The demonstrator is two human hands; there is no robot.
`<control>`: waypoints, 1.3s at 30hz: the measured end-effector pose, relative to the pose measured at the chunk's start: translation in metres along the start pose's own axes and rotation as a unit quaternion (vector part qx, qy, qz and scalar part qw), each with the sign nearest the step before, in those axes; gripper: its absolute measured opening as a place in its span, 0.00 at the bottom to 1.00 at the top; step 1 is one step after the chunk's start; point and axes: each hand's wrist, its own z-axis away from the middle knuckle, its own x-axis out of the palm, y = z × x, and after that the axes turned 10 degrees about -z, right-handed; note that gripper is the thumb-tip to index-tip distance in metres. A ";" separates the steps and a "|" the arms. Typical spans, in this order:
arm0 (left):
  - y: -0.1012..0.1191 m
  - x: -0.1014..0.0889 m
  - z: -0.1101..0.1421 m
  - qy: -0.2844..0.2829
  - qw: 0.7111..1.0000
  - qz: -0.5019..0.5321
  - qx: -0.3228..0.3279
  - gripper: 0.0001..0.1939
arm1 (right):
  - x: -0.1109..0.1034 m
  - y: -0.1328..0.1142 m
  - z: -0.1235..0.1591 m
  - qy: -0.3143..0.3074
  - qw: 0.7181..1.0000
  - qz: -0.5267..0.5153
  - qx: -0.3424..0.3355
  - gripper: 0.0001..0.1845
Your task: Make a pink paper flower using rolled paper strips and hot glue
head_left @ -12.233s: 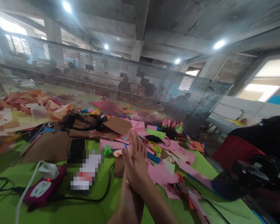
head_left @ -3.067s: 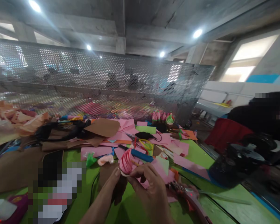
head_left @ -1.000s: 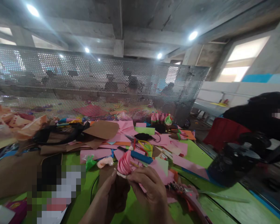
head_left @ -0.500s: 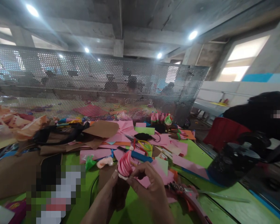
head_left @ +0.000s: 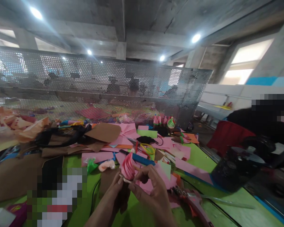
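A craft ice cream cone [head_left: 128, 167] with a ridged pink swirl stands slightly tilted between my hands at the lower middle. A thin white rim runs below the swirl. My left hand [head_left: 112, 195] is closed round its brown lower part, which is mostly hidden. My right hand [head_left: 152, 190] pinches the white rim from the right with thumb and forefinger; its other fingers are curled. Left of the swirl lie a peach-coloured soft lump [head_left: 107, 165] and a green lump in clear plastic [head_left: 91, 166]. A finished-looking green-swirled cone [head_left: 171, 123] stands at the back.
A pink glue gun [head_left: 195, 201] lies right of my hands on the green table [head_left: 236, 200]. Pink paper [head_left: 191, 168], a blue tool [head_left: 143, 160] and brown sheets [head_left: 105, 130] lie beyond. A perforated metal screen [head_left: 97, 85] crosses the back. A person sits at right by a red chair [head_left: 229, 138].
Twelve seconds ago my palms were pressed together; by three seconds ago both hands held the pink cone. Over the last second the right fingers shifted along the rim and the cone turned slightly.
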 end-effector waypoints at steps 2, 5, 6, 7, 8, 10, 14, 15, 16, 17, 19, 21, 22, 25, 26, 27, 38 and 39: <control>-0.005 -0.001 -0.001 -0.011 1.000 0.005 -0.010 0.26 | 0.000 0.000 0.000 0.000 1.000 0.006 -0.006 0.06; -0.013 -0.003 -0.001 -0.031 0.999 0.004 -0.018 0.33 | 0.001 -0.001 0.000 0.009 0.999 0.037 -0.009 0.06; -0.015 -0.003 -0.002 -0.036 0.999 0.002 -0.016 0.33 | 0.001 -0.001 0.000 0.013 0.999 0.045 -0.010 0.06; -0.017 -0.003 -0.003 -0.042 0.999 -0.001 -0.013 0.32 | 0.001 -0.001 0.000 0.015 0.998 0.052 -0.013 0.06; -0.017 -0.003 -0.004 -0.048 0.999 -0.003 -0.009 0.31 | 0.001 0.000 0.000 0.016 0.998 0.058 -0.018 0.06; -0.016 -0.003 -0.008 -0.054 0.999 -0.007 0.006 0.28 | 0.002 0.000 0.000 0.018 0.997 0.065 -0.027 0.06; -0.008 -0.001 -0.015 -0.032 0.998 -0.017 0.044 0.26 | 0.002 0.001 0.001 0.027 0.997 0.071 -0.031 0.06; -0.007 -0.001 -0.016 -0.026 0.998 -0.019 0.049 0.25 | 0.002 0.001 0.001 0.027 0.997 0.070 -0.031 0.06; -0.006 0.000 -0.016 -0.023 0.998 -0.021 0.051 0.25 | 0.002 0.001 0.002 0.026 0.997 0.068 -0.033 0.06; -0.006 0.000 -0.015 -0.024 0.998 -0.021 0.049 0.25 | 0.002 0.001 0.002 0.023 0.997 0.066 -0.033 0.06; -0.007 0.002 -0.013 -0.027 0.999 -0.023 0.040 0.27 | 0.001 0.000 0.002 0.013 0.997 0.064 -0.037 0.06; -0.009 0.003 -0.010 -0.028 0.999 -0.030 0.030 0.28 | 0.001 0.000 0.002 0.004 0.997 0.067 -0.035 0.05; -0.010 0.004 -0.008 -0.029 0.999 -0.038 0.026 0.28 | 0.000 -0.001 0.002 0.001 0.997 0.068 -0.034 0.05; -0.010 0.005 -0.005 -0.035 0.996 -0.078 0.027 0.29 | 0.001 -0.002 0.002 0.002 0.997 0.070 -0.034 0.05; -0.010 0.005 -0.004 -0.036 0.995 -0.094 0.029 0.30 | 0.001 -0.002 0.003 0.004 0.997 0.074 -0.035 0.05; -0.009 0.005 -0.004 -0.034 0.993 -0.108 0.031 0.31 | 0.001 -0.002 0.003 0.005 0.996 0.080 -0.037 0.05; -0.007 0.006 0.002 0.008 0.990 -0.119 0.075 0.22 | 0.005 -0.001 0.007 0.011 0.991 0.123 -0.041 0.08; -0.007 0.006 0.003 0.002 0.991 -0.112 0.075 0.20 | 0.006 -0.002 0.007 0.011 0.992 0.122 -0.041 0.08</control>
